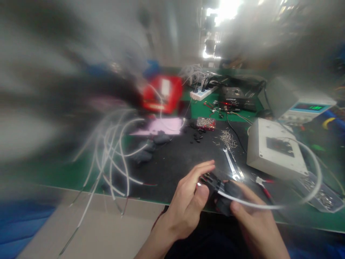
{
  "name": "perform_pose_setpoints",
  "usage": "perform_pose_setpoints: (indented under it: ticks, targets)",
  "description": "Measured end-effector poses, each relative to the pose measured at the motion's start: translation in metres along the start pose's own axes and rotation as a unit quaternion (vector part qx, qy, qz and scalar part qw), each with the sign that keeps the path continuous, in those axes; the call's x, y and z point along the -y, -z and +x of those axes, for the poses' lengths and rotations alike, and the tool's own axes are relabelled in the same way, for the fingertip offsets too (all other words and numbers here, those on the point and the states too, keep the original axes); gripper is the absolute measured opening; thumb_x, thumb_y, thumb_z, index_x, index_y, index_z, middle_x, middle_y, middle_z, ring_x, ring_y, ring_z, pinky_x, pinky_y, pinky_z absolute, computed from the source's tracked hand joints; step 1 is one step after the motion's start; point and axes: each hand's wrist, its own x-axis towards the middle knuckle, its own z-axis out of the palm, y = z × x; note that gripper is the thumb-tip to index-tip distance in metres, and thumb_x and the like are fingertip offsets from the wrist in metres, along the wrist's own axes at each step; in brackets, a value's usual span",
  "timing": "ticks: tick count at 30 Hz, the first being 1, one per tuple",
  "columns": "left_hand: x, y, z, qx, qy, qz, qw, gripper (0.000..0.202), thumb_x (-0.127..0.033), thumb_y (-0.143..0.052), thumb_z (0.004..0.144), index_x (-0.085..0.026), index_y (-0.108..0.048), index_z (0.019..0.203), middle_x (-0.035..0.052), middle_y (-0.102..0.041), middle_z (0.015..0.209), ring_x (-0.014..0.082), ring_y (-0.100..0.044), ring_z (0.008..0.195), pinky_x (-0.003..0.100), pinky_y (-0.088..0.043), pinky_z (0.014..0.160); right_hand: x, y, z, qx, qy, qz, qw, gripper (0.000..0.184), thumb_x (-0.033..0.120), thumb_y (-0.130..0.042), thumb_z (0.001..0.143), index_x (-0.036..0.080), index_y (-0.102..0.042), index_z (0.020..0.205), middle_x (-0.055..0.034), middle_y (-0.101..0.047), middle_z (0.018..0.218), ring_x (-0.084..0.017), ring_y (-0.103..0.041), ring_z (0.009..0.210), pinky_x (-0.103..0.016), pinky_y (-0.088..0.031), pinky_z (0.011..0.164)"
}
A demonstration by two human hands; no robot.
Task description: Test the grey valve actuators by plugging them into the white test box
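A black plastic connector (212, 182) on a white cable (253, 205) is held between my two hands near the table's front edge. My left hand (188, 201) has thumb and fingers closed around its front end, where small metallic parts show. My right hand (250, 208) grips the black housing piece (229, 194) at the rear, and the cable passes by its thumb, then loops out to the right. Some of the right fingers are hidden behind the housing. Just beyond the hands lies a wrench (231, 163) beside another thin metal tool.
Loose white cables (107, 154) hang over the front edge at left. Metal pins (228, 139), small black pieces (198, 137) and a red box of pins (206, 123) lie ahead. A white box (276, 149), red-handled pliers (264, 187) and a parts tray (323, 196) stand right.
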Motion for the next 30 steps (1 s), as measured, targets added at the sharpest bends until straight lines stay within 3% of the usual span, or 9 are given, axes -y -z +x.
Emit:
perform_pose_setpoints:
  ticks: [4, 7, 10, 13, 16, 18, 22, 26, 30]
  targets:
    - [0.008, -0.005, -0.011, 0.028, 0.045, -0.01, 0.999, 0.085, -0.033, -0.068, 0.096, -0.036, -0.019, 0.165, 0.006, -0.05, 0.158, 0.0304, -0.052, 0.141, 0.046, -0.039, 0.122, -0.002, -0.008, -0.001, -0.003, -0.055, 0.088, 0.995, 0.046, 0.058, -0.078, 0.092, 0.015, -0.068, 0.106, -0.0065, -0.068, 0.083, -0.017, -0.063, 0.069, -0.024, -0.055, 0.064]
    - [0.019, -0.016, -0.014, 0.008, 0.081, -0.032, 0.996, 0.078, -0.031, -0.067, 0.098, -0.036, -0.023, 0.163, 0.0094, -0.055, 0.151, 0.0302, -0.058, 0.133, 0.047, -0.043, 0.118, -0.007, -0.011, 0.002, -0.004, -0.042, 0.041, 0.998, 0.057, 0.07, -0.074, 0.091, 0.015, -0.06, 0.087, -0.0003, -0.055, 0.061, -0.01, -0.049, 0.051, -0.018, -0.039, 0.049]
    - [0.028, -0.026, -0.014, -0.022, 0.111, -0.076, 0.991, 0.064, -0.038, -0.066, 0.101, -0.031, -0.034, 0.156, 0.0105, -0.062, 0.134, 0.0273, -0.065, 0.116, 0.042, -0.052, 0.104, -0.01, -0.009, 0.004, -0.022, -0.051, -0.013, 0.998, 0.064, 0.078, -0.07, 0.088, 0.016, -0.057, 0.086, 0.0022, -0.05, 0.053, -0.007, -0.041, 0.044, -0.016, -0.028, 0.044]
    - [0.033, -0.034, -0.013, -0.032, 0.135, -0.157, 0.978, 0.057, -0.043, -0.065, 0.101, -0.029, -0.037, 0.149, 0.0066, -0.064, 0.109, 0.0182, -0.064, 0.085, 0.03, -0.056, 0.076, -0.003, -0.006, 0.002, -0.006, -0.033, -0.053, 0.998, 0.059, 0.074, -0.07, 0.09, 0.016, -0.058, 0.086, -0.0006, -0.057, 0.061, -0.009, -0.048, 0.047, -0.017, -0.035, 0.045]
    - [0.035, -0.039, -0.01, -0.026, 0.147, -0.265, 0.953, 0.054, -0.044, -0.06, 0.104, -0.025, -0.034, 0.147, -0.0016, -0.059, 0.079, 0.0119, -0.054, 0.062, 0.023, -0.045, 0.06, 0.008, 0.003, -0.005, -0.061, -0.004, -0.118, 0.991, 0.051, 0.067, -0.072, 0.091, 0.017, -0.065, 0.093, -0.003, -0.063, 0.069, -0.012, -0.056, 0.054, -0.019, -0.043, 0.049]
    - [0.034, -0.04, -0.007, -0.025, 0.158, -0.315, 0.936, 0.049, -0.04, -0.06, 0.104, -0.024, -0.036, 0.145, -0.002, -0.06, 0.075, 0.0104, -0.052, 0.059, 0.022, -0.041, 0.06, 0.011, 0.015, -0.009, -0.138, 0.012, -0.176, 0.975, 0.048, 0.064, -0.075, 0.089, 0.018, -0.069, 0.099, -0.0029, -0.066, 0.071, -0.014, -0.06, 0.057, -0.02, -0.048, 0.051]
    - [0.03, -0.036, 0.005, -0.052, 0.193, -0.376, 0.905, 0.042, -0.03, -0.058, 0.102, -0.024, -0.04, 0.14, 0.0095, -0.071, 0.102, 0.0074, -0.052, 0.058, 0.022, -0.037, 0.059, -0.005, 0.06, -0.013, -0.227, 0.067, -0.271, 0.933, 0.04, 0.059, -0.078, 0.086, 0.021, -0.074, 0.098, -0.0029, -0.07, 0.077, -0.016, -0.062, 0.06, -0.022, -0.055, 0.06]
    - [0.025, -0.033, 0.019, -0.072, 0.19, -0.393, 0.897, 0.04, -0.028, -0.058, 0.1, -0.022, -0.043, 0.137, 0.0113, -0.072, 0.101, 0.0064, -0.048, 0.056, 0.022, -0.034, 0.057, -0.025, 0.101, -0.012, -0.227, 0.12, -0.42, 0.871, 0.047, 0.065, -0.072, 0.089, 0.022, -0.076, 0.107, -0.0041, -0.072, 0.09, -0.02, -0.067, 0.072, -0.025, -0.055, 0.063]
    - [0.024, -0.035, 0.025, -0.1, 0.179, -0.388, 0.898, 0.036, -0.027, -0.055, 0.102, -0.021, -0.045, 0.136, 0.0099, -0.07, 0.1, 0.0052, -0.045, 0.057, 0.022, -0.031, 0.058, -0.03, 0.109, -0.008, -0.163, 0.139, -0.523, 0.825, 0.045, 0.063, -0.058, 0.102, 0.023, -0.07, 0.12, -0.0037, -0.069, 0.099, -0.018, -0.066, 0.08, -0.027, -0.052, 0.069]
